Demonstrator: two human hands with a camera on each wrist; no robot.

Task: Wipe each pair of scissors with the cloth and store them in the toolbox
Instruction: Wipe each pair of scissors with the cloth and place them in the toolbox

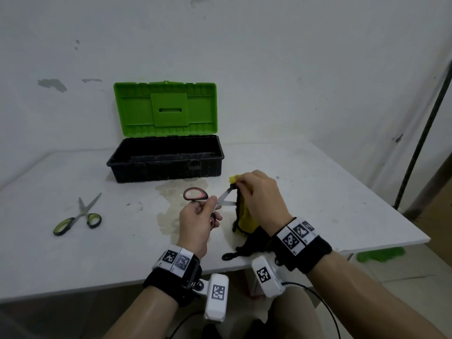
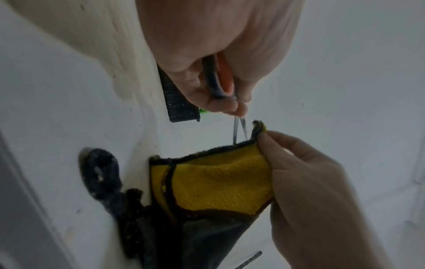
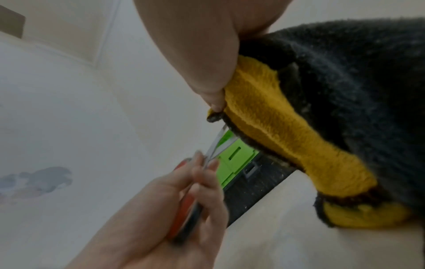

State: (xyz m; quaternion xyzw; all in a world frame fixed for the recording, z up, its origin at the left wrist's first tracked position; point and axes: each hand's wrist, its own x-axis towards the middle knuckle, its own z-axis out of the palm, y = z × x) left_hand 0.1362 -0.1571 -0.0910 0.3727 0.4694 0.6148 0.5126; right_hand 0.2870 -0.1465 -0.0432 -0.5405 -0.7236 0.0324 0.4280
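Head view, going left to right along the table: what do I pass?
green-handled scissors → left hand gripping the red-handled scissors → yellow-and-black cloth → right hand pinching the cloth's top edge. The open toolbox sits farther back, overlapping that span.

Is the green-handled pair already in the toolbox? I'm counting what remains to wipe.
No, the green-handled scissors lie on the table left of the open toolbox.

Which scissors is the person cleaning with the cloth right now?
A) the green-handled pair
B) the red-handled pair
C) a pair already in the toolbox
B: the left hand holds the red-handled scissors with blades against the cloth; the green-handled scissors lie untouched on the table.
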